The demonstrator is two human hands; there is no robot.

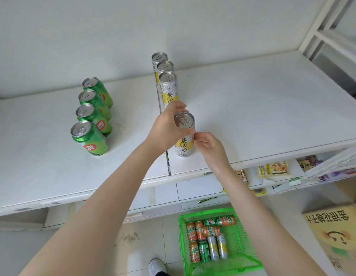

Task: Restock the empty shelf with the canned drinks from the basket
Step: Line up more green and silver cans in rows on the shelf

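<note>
Canned drinks stand on a white, flat shelf board (253, 108) filling the middle of the frame, beneath a plain white wall. Four short green cans (92, 116) form a row at centre left. Three tall silver-and-yellow cans (167, 80) line up at upper centre. A fourth tall silver-and-yellow can (184, 134) stands upright nearer the front edge; the left hand (169, 128) wraps around its top, while the right hand (208, 145) pinches fingertips against its side. At lower right, a bright green plastic basket (241, 261) sits on the pale tiled floor, holding orange, green and silver cans (208, 240). A cardboard box (336, 236) rests at far right.
</note>
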